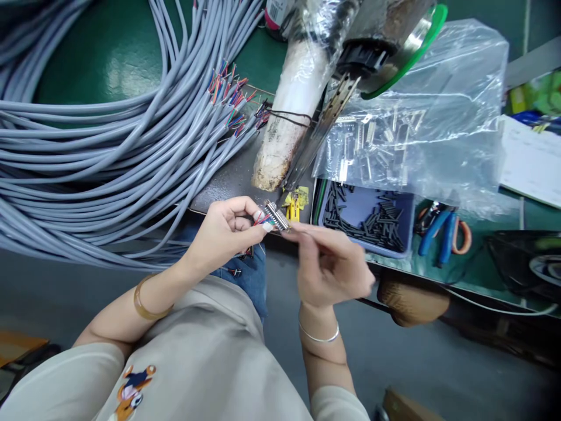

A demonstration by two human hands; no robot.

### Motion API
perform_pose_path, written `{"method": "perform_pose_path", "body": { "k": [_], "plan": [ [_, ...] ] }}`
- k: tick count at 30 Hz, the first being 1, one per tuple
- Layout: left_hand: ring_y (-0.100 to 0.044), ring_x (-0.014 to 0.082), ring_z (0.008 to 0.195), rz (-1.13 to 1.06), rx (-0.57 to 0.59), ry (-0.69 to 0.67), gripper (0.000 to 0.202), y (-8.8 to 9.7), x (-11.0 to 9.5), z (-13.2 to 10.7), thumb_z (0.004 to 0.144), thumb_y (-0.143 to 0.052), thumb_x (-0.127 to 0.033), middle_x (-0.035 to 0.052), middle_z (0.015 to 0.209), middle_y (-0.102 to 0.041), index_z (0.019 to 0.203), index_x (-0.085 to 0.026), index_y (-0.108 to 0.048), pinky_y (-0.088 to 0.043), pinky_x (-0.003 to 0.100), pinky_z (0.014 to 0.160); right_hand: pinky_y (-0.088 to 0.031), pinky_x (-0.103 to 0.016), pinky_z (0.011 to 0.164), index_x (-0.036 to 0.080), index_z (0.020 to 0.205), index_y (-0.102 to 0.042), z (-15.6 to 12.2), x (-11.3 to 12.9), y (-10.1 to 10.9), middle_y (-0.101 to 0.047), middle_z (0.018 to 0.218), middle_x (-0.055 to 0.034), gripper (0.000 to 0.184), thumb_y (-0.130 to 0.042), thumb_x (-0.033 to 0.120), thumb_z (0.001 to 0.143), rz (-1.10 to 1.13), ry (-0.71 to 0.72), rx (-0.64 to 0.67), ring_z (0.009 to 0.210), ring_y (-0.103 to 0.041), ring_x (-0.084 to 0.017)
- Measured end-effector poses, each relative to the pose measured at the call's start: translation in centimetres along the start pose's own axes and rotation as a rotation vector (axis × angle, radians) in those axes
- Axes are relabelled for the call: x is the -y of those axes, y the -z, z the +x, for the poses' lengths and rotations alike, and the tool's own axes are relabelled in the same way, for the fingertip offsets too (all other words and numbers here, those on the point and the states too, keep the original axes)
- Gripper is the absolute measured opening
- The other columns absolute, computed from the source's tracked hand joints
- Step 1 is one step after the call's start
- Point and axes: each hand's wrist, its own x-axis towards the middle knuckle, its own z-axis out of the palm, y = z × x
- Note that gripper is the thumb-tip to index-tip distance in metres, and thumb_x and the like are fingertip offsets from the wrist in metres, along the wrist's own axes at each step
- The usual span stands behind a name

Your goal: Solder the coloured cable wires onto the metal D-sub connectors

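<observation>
My left hand is closed in a pinch on thin coloured wires that run up to a metal multi-pin connector. The connector sits tilted just past the thumb, its row of pins showing. At its lower right end my right hand has its fingertips pressed together, slightly blurred; they appear to grip the connector's end. Directly beyond stands a soldering iron tip in a metal guard, beside a white tube wrapped in plastic film. A small yellow clip-like piece lies behind the connector.
Grey cables with stripped coloured ends cover the left side. At right are a purple tray of black sleeves, a clear bag of connectors, blue-handled pliers and a black device. More wired connectors rest by my lap.
</observation>
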Motion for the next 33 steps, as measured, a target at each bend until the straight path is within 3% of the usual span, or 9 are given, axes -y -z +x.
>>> {"method": "perform_pose_path", "body": {
  "k": [3, 5, 8, 10, 13, 22, 33],
  "plan": [
    [-0.041, 0.0026, 0.037, -0.029, 0.000, 0.030, 0.020, 0.1, 0.0, 0.0, 0.068, -0.079, -0.019, -0.0076, 0.045, -0.050, 0.071, -0.015, -0.061, -0.032, 0.013, 0.037, -0.046, -0.024, 0.037, 0.026, 0.111, -0.072, 0.4, -0.3, 0.6, -0.060, 0.058, 0.0090, 0.017, -0.065, 0.022, 0.096, 0.115, 0.075, -0.309, 0.035, -0.048, -0.007],
    [-0.038, 0.0015, 0.037, -0.053, -0.011, 0.019, 0.021, 0.2, 0.1, 0.0, 0.068, -0.079, -0.020, -0.0076, 0.047, -0.050, 0.070, -0.015, -0.060, -0.030, 0.013, 0.037, -0.043, -0.022, 0.034, 0.028, 0.122, -0.068, 0.4, -0.2, 0.9, -0.061, 0.061, 0.0085, 0.027, -0.065, 0.021, 0.096, 0.081, 0.093, -0.401, 0.036, -0.049, -0.008],
    [-0.036, 0.0007, 0.037, -0.093, -0.014, 0.007, 0.020, 0.1, 0.2, 0.2, 0.068, -0.079, -0.021, -0.0077, 0.049, -0.051, 0.070, -0.015, -0.060, -0.027, 0.013, 0.036, -0.064, -0.027, 0.060, 0.026, 0.121, -0.067, 0.0, 0.3, 0.9, -0.076, 0.080, 0.0035, 0.032, -0.066, 0.010, 0.093, -0.047, 0.014, -0.212, 0.063, -0.075, -0.014],
    [-0.035, 0.0006, 0.036, -0.122, -0.011, 0.008, 0.021, 0.0, 0.2, 0.3, 0.068, -0.079, -0.020, -0.0081, 0.049, -0.051, 0.070, -0.015, -0.059, -0.026, 0.013, 0.036, -0.067, -0.031, 0.080, 0.023, 0.110, -0.069, -0.4, 0.6, 0.6, -0.080, 0.091, 0.0012, 0.028, -0.070, 0.006, 0.089, -0.083, -0.014, -0.026, 0.081, -0.079, -0.016],
    [-0.034, 0.0004, 0.036, -0.165, -0.013, 0.000, 0.023, -0.3, 0.1, 0.4, 0.066, -0.081, -0.019, -0.0090, 0.049, -0.050, 0.068, -0.016, -0.058, -0.022, 0.014, 0.034, -0.066, -0.030, 0.084, 0.022, 0.098, -0.067, -0.7, 0.6, -0.1, -0.081, 0.103, -0.0027, 0.020, -0.072, 0.007, 0.086, -0.070, -0.005, 0.135, 0.095, -0.079, -0.017],
    [-0.035, -0.0004, 0.039, -0.205, -0.044, -0.091, 0.027, -0.9, -0.2, 0.9, 0.064, -0.083, -0.017, -0.0080, 0.054, -0.056, 0.065, -0.016, -0.056, -0.028, 0.014, 0.039, -0.064, -0.031, 0.083, 0.022, 0.092, -0.062, -0.3, -0.1, -1.2, -0.080, 0.104, -0.0046, 0.018, -0.069, 0.006, 0.087, 0.002, -0.015, 0.118, 0.095, -0.077, -0.017],
    [-0.031, -0.0009, 0.040, -0.177, -0.073, -0.179, 0.021, -1.1, -0.2, 1.0, 0.067, -0.074, -0.006, -0.0099, 0.057, -0.053, 0.068, -0.016, -0.056, -0.030, 0.013, 0.040, -0.065, -0.031, 0.082, 0.023, 0.092, -0.066, 0.6, 0.3, -1.4, -0.080, 0.105, -0.0038, 0.019, -0.074, 0.006, 0.085, -0.069, 0.044, 0.089, 0.093, -0.078, -0.017]
  ]
}}
